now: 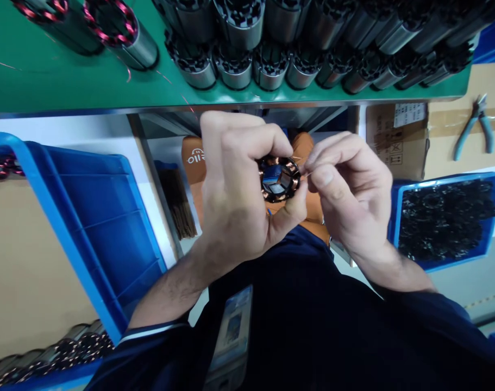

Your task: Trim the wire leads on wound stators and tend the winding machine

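Observation:
My left hand (239, 190) is wrapped round a motor stator (263, 193) with copper windings and black end insulation. Its open end faces up toward me, and most of its body is hidden by the palm and fingers. Close on the right, my right hand (349, 190) pinches a thin copper wire (307, 175) between thumb and forefinger. That wire runs to the stator's rim, beside the tip of my left thumb. Both hands are held above my lap, in front of the table edge.
On the green table (88, 89) stand rows of unwound stators (270, 68) and wound stators (125, 41). A blue crate (96, 217) is at left, a blue bin of black parts (446, 217) at right. Pliers (478, 127) lie on a cardboard box (443, 130).

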`<state>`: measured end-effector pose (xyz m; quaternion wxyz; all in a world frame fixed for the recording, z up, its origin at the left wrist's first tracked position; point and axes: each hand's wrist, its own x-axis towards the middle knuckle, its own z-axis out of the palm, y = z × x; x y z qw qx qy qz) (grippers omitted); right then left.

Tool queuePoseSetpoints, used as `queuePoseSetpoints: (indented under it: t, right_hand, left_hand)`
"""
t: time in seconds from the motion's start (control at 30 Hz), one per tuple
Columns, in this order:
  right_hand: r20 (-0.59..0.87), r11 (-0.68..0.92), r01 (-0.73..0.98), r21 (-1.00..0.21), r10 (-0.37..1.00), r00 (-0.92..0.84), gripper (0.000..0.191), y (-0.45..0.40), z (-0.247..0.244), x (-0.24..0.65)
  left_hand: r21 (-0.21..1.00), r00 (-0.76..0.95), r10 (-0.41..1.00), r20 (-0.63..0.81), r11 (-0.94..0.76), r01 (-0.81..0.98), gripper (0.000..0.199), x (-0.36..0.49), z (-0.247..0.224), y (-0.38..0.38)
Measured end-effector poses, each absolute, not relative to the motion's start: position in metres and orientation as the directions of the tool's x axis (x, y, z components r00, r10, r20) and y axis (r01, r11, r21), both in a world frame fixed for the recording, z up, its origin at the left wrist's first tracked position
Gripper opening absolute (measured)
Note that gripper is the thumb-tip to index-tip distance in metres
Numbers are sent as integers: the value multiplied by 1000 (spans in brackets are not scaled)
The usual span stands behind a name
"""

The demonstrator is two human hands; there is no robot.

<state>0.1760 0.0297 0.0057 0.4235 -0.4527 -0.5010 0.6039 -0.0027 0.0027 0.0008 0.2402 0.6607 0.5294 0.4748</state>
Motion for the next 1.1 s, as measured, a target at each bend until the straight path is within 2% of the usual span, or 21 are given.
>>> queuePoseSetpoints:
  t: [0.07,0.2,0.27,0.43,0.57,0.67,0.77,0.9,0.97,1.0,1.03,1.07,1.1]
  right_hand:
    - [-223,-262,-167,-951,949,-222,13,21,1,169]
    - [-377,-427,-195,-883,893,-246,34,6,-6,162]
    - [-407,-448,-192,-873,887,-220,35,2,-9,160]
    - [-419,-445,-193,-874,893,-162,28,-2,-13,157]
    - [-401,-430,-155,-889,897,-186,27,1,-11,161]
    - [-363,-401,-124,-908,898,-247,28,7,-7,168]
    - [-294,-334,-77,-939,901,-319,25,16,-1,176]
    - [-147,-139,50,-989,902,-406,14,36,11,188]
    - [-48,27,146,-989,871,-490,18,47,21,196]
    - [-24,98,198,-975,843,-538,20,51,27,200]
    - [-22,148,244,-959,815,-579,19,55,32,203]
    - [-42,164,281,-946,794,-607,17,57,36,206]
    - [-85,142,310,-940,782,-618,14,57,40,209]
  left_hand:
    - [754,-19,908,418,-335,565,28,-2,-1,2]
    - [636,-41,907,419,-261,726,32,-4,-3,-3]
    - [604,-29,915,403,-241,760,33,-4,-5,-3]
    - [526,44,856,515,-356,772,35,-4,-13,-2]
    - [505,102,880,463,-357,786,34,-6,-14,-5]
    - [550,110,877,468,-386,741,26,-8,-11,-5]
    - [690,107,910,400,-376,618,17,-12,-5,-6]
    - [740,107,916,386,-377,557,16,-20,4,-8]
    - [858,113,959,259,-282,429,18,-24,3,-7]
    - [954,159,981,115,-153,257,17,-25,-1,-5]
    - [998,272,960,-65,58,35,17,-26,-5,-3]
    - [936,440,870,-220,315,-156,26,-27,-11,-1]
    - [803,593,742,-313,540,-252,43,-27,-18,1]
